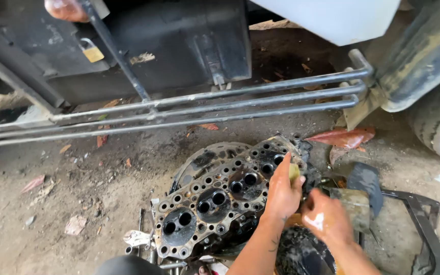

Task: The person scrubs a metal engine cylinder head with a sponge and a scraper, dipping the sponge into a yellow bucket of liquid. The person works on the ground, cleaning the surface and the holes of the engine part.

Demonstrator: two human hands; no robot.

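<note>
Both hands work at the far right end of the cylinder head (215,201), which lies face-up on the dirt ground (77,188) below a truck's steel side rails (204,109). I see my left hand (282,193) closed on a small yellowish pad (294,172), pressing it onto the blackened face, apparently to scrub it. My right hand (327,219), wet and clenched, seems to steady the head's right edge; whether it holds anything I cannot tell.
</note>
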